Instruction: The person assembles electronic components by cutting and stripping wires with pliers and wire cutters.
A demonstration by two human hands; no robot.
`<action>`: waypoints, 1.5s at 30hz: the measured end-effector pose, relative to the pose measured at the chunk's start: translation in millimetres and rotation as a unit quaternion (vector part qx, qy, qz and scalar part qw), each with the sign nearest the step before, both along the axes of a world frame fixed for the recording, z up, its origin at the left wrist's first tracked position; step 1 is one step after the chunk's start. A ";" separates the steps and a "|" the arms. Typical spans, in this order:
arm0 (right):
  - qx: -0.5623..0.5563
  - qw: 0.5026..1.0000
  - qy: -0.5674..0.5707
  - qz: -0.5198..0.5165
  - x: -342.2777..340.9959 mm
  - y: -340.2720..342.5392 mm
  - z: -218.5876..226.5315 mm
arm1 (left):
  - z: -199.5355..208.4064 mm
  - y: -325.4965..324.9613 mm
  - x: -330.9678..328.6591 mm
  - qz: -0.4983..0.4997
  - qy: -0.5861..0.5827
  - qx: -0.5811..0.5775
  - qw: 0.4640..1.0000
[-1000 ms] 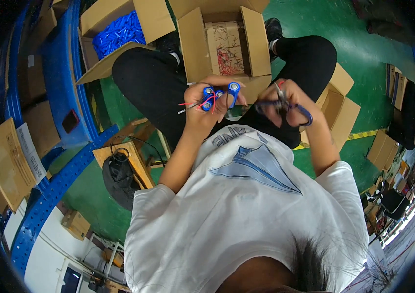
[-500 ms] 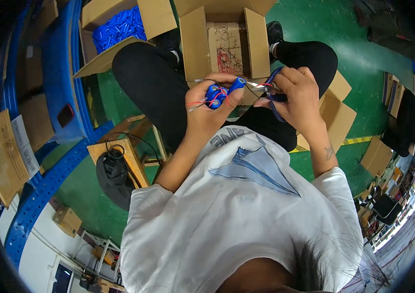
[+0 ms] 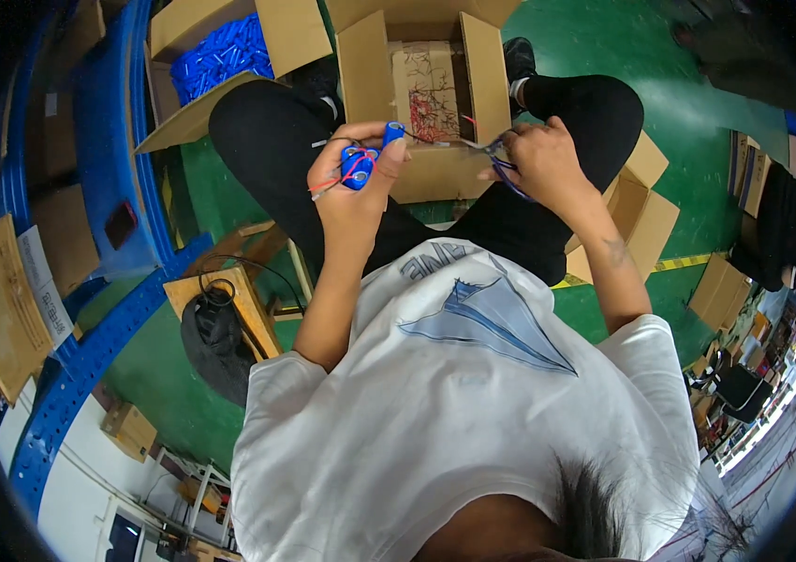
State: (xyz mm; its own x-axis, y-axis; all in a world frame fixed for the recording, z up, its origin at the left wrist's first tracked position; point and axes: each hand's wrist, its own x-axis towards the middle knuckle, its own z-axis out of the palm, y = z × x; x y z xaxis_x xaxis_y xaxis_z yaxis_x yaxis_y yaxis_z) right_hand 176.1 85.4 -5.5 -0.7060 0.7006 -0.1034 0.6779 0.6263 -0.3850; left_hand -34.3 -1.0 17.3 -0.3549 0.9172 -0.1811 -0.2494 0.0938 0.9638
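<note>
Currently, the left hand point(image 3: 361, 197) grips blue cells point(image 3: 355, 173), fingers closed around them, and the right hand point(image 3: 548, 164) holds scissors point(image 3: 505, 167), fingers curled, near the box point(image 3: 362, 80).

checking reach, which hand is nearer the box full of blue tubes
Left. The left hand, gripping blue batteries, is below and right of the blue-filled box; the right hand, holding scissors, is farther right.

Green floor point(image 3: 169, 412) bore a yellow-and-black tape strip point(image 3: 688, 263). Dark bag point(image 3: 213, 342) lay against a wooden stool point(image 3: 257, 304), black cord point(image 3: 276, 273) looping above. I noted a white-labelled carton point(image 3: 3, 314) beside the blue perforated rack point(image 3: 56, 436); a smaller carton point(image 3: 129, 431) stood near the wall; black chair point(image 3: 744, 391), well apart, amid clutter.
</note>
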 end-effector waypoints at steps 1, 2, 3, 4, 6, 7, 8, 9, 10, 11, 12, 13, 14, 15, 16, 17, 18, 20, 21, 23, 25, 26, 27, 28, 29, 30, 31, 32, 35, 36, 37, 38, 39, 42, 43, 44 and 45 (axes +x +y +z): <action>0.032 0.998 -0.057 0.004 2.3 0.5 -8.2 | -1.7 -3.1 -0.1 0.006 0.007 -0.001 1.000; 0.064 0.991 -0.114 0.006 5.3 2.0 -13.8 | -1.4 -4.2 0.0 0.011 0.013 -0.003 1.000; 0.067 0.987 -0.142 0.020 9.7 5.7 -16.8 | 0.7 -2.6 -0.6 0.001 0.002 -0.013 1.000; 0.067 0.987 -0.141 0.021 8.9 5.6 -17.3 | -1.7 -3.6 -0.6 0.003 0.003 -0.013 1.000; 0.067 0.992 -0.110 0.012 9.1 2.9 -16.9 | -8.9 -5.5 2.7 0.004 0.012 -0.031 0.999; 0.066 0.992 -0.109 0.014 5.7 1.6 -10.1 | -10.1 -5.7 4.5 -0.001 0.016 -0.031 0.999; 0.066 0.996 -0.057 0.001 -1.6 -0.2 4.4 | -10.7 -6.7 5.8 0.002 0.017 -0.032 0.999; 0.065 0.998 -0.005 -0.013 -7.9 -2.0 16.6 | -11.2 -7.5 7.4 -0.007 0.026 -0.006 1.000; 0.065 0.998 -0.005 -0.014 -10.1 -3.5 25.6 | -10.9 -6.6 9.7 -0.020 0.033 0.022 0.999; 0.064 0.998 0.022 -0.003 -12.0 -4.9 33.2 | -9.9 -5.9 10.9 -0.025 0.044 0.033 0.998; 0.063 0.997 0.049 0.008 -13.0 -6.5 38.2 | -6.0 -5.5 11.6 -0.026 0.044 0.033 0.998; 0.063 0.997 0.049 0.007 -13.3 -7.4 40.9 | 0.0 -4.7 12.1 -0.039 0.072 0.031 0.996; 0.071 0.995 0.069 0.008 -13.5 -8.3 42.8 | 3.8 -3.9 12.7 -0.052 0.101 0.029 0.993; 0.078 0.993 0.088 0.010 -13.3 -8.7 44.2 | 4.9 -2.9 13.5 -0.052 0.101 0.029 0.993; 0.078 0.993 0.089 0.010 -12.7 -9.1 46.3 | 6.3 -2.8 14.2 -0.059 0.106 0.034 0.992; 0.073 0.993 0.086 0.016 -11.5 -9.2 48.2 | 7.2 -2.8 14.5 -0.067 0.110 0.039 0.991; 0.068 0.994 0.083 0.023 -11.0 -9.1 49.5 | 6.8 -3.1 13.9 -0.066 0.110 0.039 0.991; 0.066 0.993 0.099 0.024 -11.9 -9.9 49.4 | 4.1 -4.5 13.3 -0.088 0.130 0.061 0.986; 0.066 0.991 0.114 0.024 -12.4 -10.2 49.4 | 4.2 -4.9 13.7 -0.088 0.130 0.061 0.986; 0.066 0.991 0.113 0.026 -12.4 -10.5 51.8 | 5.2 -5.0 14.5 -0.093 0.128 0.060 0.986; 0.067 0.991 0.113 0.027 -12.5 -11.2 52.2 | 2.9 -4.8 14.8 -0.097 0.143 0.079 0.982; 0.064 0.991 0.116 0.028 -12.7 -11.5 51.8 | 2.2 -4.7 15.1 -0.100 0.158 0.098 0.978; 0.061 0.991 0.119 0.029 -12.7 -11.7 51.6 | 5.5 -4.3 15.5 -0.100 0.158 0.098 0.977; 0.061 0.991 0.120 0.028 -12.6 -11.6 51.0 | 11.1 -3.8 15.8 -0.106 0.156 0.077 0.979; 0.059 0.991 0.117 0.033 -12.6 -11.3 50.7 | 14.3 -3.5 16.0 -0.111 0.154 0.057 0.980; 0.058 0.991 0.113 0.037 -12.5 -11.1 50.5 | 14.4 -3.4 16.0 -0.112 0.154 0.057 0.980; 0.057 0.991 0.113 0.037 -12.6 -11.1 51.3 | 14.8 -3.5 15.9 -0.111 0.152 0.060 0.980; 0.057 0.992 0.107 0.036 -12.8 -11.1 52.4 | 15.1 -3.5 15.9 -0.111 0.150 0.064 0.980; 0.048 0.993 0.098 0.036 -14.3 -11.6 58.4 | 15.2 -3.0 16.3 -0.108 0.165 0.067 0.978; 0.040 0.994 0.097 0.038 -14.6 -11.8 59.6 | 14.8 -3.0 16.1 -0.109 0.165 0.067 0.978; 0.040 0.994 0.097 0.037 -14.3 -11.8 59.4 | 14.2 -3.4 15.7 -0.110 0.166 0.069 0.978; 0.050 0.993 0.096 0.040 -13.8 -11.7 59.2 | 13.7 -3.6 15.3 -0.111 0.167 0.071 0.977; 0.060 0.993 0.095 0.043 -13.4 -11.6 58.8 | 13.2 -3.5 15.1 -0.111 0.167 0.071 0.977; 0.054 0.992 0.111 0.042 -13.7 -10.7 55.3 | 12.4 -2.6 14.2 -0.108 0.180 0.070 0.975; 0.054 0.992 0.110 0.041 -13.7 -10.6 53.3 | 12.5 -1.8 14.1 -0.108 0.169 0.064 0.978; 0.053 0.992 0.113 0.036 -13.7 -10.9 50.4 | 12.5 -1.0 14.0 -0.109 0.158 0.058 0.980; 0.052 0.992 0.115 0.032 -13.7 -11.3 48.2 | 11.1 0.2 13.7 -0.110 0.158 0.058 0.980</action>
